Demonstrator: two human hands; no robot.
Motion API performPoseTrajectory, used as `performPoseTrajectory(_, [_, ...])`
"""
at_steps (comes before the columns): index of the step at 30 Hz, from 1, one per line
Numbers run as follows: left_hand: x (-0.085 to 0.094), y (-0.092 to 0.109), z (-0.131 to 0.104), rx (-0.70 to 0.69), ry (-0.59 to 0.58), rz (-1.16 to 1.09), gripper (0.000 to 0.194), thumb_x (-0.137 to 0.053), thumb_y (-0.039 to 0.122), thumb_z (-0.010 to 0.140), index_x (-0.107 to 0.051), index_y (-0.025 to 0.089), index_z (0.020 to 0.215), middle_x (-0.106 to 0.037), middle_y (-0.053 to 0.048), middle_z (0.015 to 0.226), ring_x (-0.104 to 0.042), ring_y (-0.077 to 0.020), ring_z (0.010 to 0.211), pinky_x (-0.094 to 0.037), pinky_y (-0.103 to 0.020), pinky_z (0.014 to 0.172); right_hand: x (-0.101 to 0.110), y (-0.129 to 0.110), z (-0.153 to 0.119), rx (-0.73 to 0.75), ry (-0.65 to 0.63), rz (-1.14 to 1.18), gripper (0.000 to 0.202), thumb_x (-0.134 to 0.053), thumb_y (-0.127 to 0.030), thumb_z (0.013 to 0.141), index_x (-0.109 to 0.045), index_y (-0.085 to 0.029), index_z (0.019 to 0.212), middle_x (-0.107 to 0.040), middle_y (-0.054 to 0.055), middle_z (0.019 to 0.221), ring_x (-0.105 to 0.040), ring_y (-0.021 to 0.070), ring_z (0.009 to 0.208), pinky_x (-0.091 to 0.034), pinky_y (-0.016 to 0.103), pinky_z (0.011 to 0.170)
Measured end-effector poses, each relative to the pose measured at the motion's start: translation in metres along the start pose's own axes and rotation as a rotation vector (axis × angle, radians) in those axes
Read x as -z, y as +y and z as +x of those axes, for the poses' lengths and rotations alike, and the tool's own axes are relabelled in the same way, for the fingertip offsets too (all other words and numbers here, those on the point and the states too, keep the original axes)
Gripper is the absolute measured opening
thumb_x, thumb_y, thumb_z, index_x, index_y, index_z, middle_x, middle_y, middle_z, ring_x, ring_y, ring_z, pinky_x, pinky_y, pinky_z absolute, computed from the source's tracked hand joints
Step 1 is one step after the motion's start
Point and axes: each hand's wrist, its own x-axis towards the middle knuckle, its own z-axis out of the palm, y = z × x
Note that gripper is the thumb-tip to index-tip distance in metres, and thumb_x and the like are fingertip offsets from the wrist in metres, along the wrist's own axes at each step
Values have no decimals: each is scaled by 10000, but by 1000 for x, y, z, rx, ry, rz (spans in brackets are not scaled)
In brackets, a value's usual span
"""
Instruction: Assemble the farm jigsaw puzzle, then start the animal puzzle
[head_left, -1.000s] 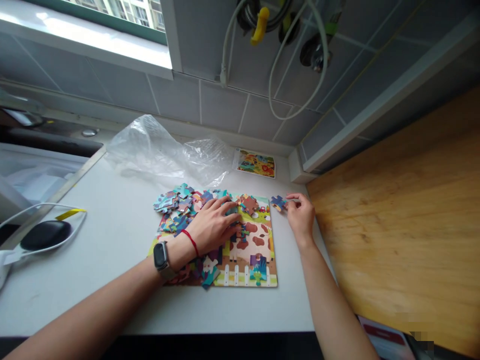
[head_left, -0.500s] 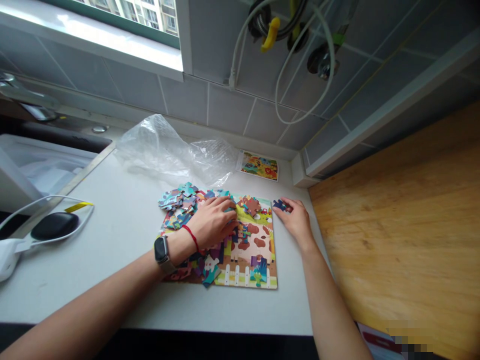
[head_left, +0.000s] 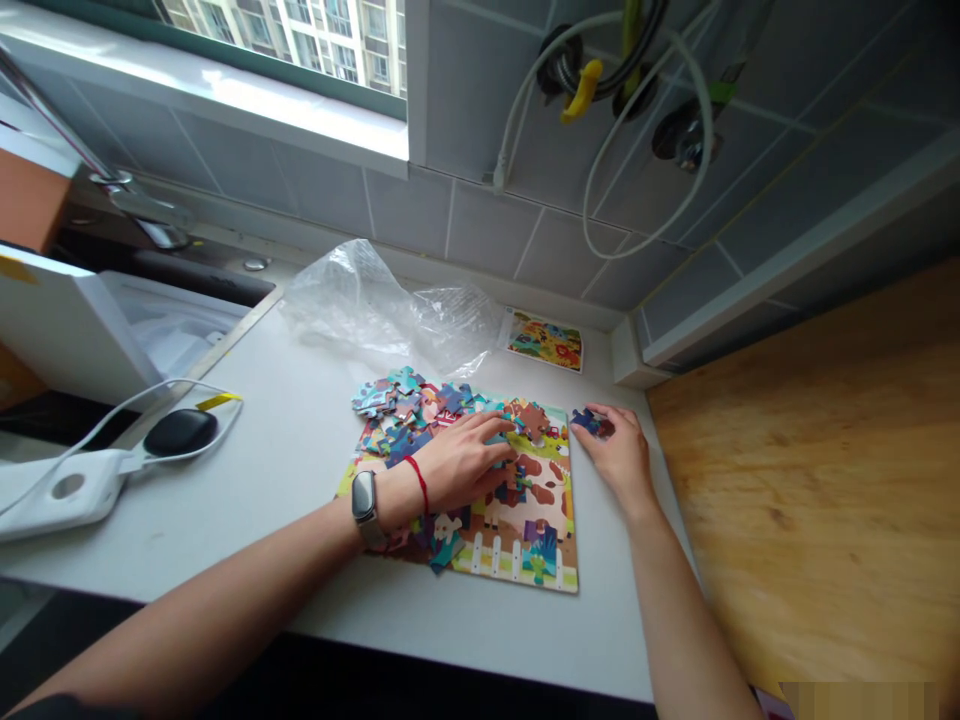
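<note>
Jigsaw pieces point(head_left: 405, 405), multicoloured, knobbed and overlapping, lie heaped on a cow-printed puzzle board point(head_left: 499, 558) on the tabletop point(head_left: 247, 500). Left hand point(head_left: 461, 462) lies over the heap, fingers spread; right hand point(head_left: 621, 450), just beyond the board's right edge, pinches a dark-blue piece point(head_left: 583, 418).

The bare left forearm point(head_left: 247, 580) extends diagonally inward from the lower left; the left hand point(head_left: 461, 465) is palm-down, its fingers spread and slightly bent. The bare right forearm point(head_left: 671, 590) angles upward and leftward, the right hand point(head_left: 621, 452) curled in a thumb-and-finger pinch, its outer fingers apparently bent, though partly obscured.
</note>
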Motion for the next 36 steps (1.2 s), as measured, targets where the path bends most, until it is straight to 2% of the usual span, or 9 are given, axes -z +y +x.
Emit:
performPoseTrajectory(3, [6, 5, 0, 30, -14, 35, 237, -555, 313, 1095, -743, 207, 1191, -673, -127, 1385, -585, -316, 1380, -524, -498, 1162, 0, -1, 1, -33, 1, 28, 548, -809, -542, 700, -835, -167, 1099, -745, 155, 1091, -703, 271, 858, -604, 460, 869])
performPoseTrajectory(6, [12, 16, -6, 15, -28, 28, 236, -591, 327, 1081, -723, 227, 1249, -701, -112, 1338, -596, -316, 1375, -538, -492, 1139, 0, -3, 1, -70, -16, 65, 554, -787, -568, 714, -839, -160, 1085, -784, 128, 925, -702, 267, 772, -607, 458, 823])
performPoseTrajectory(10, [25, 21, -25, 41, 17, 93, 235, -597, 335, 1073, -720, 215, 1232, -653, -126, 1459, -573, -338, 1418, -526, -513, 1158, 0, -10, -1, -83, -14, 121, 538, -755, -600, 762, -841, -162, 1062, -795, 109, 842, -689, 244, 689, -602, 400, 706])
performPoseTrajectory(14, [49, -12, -56, 267, 99, 210, 291, -559, 333, 1077, -677, 237, 1325, -630, -137, 1491, -571, -345, 1417, -507, -569, 1173, 2, -17, -2, -96, 16, 195, 497, -771, -587, 783, -839, -179, 1059, -810, 104, 883, -700, 235, 716, -600, 375, 708])
performPoseTrajectory(17, [70, -50, -87, 474, 102, 230, 534, -622, 408, 1016, -559, 190, 1500, -566, -202, 1555, -543, -405, 1443, -482, -629, 1182, 1, -22, -3, -115, 18, 270, 488, -814, -597, 750, -836, -191, 1020, -819, 104, 922, -714, 238, 758, -604, 380, 748])
performPoseTrajectory(20, [82, -75, -113, 532, 115, 105, 627, -617, 456, 989, -508, 166, 1534, -618, -186, 1505, -608, -358, 1380, -502, -554, 1183, -3, -27, -4, -151, -16, 373, 533, -850, -633, 689, -832, -187, 979, -819, 105, 927, -720, 231, 762, -599, 350, 694])
performPoseTrajectory(26, [75, -77, -129, 543, 193, 1, 404, -568, 484, 1013, -682, 232, 1307, -703, -123, 1330, -688, -305, 1219, -556, -485, 1097, -7, -33, -7, -244, -68, 533, 588, -900, -631, 652, -828, -166, 1005, -809, 108, 936, -609, 136, 566, -450, 234, 438])
performPoseTrajectory(31, [72, -72, -132, 578, 239, 20, 377, -564, 509, 1019, -716, 229, 1221, -690, -120, 1282, -693, -302, 1173, -560, -481, 1069, -7, -36, -7, -285, -69, 612, 568, -937, -598, 617, -823, -181, 985, -803, 91, 935, -659, 148, 625, -514, 238, 489])
performPoseTrajectory(36, [78, -69, -137, 649, 196, 187, 396, -556, 500, 1009, -709, 223, 1246, -694, -133, 1252, -708, -320, 1094, -592, -497, 1002, -10, -34, -7, -288, -77, 635, 561, -946, -591, 609, -818, -191, 980, -802, 85, 933, -696, 169, 657, -546, 253, 511])
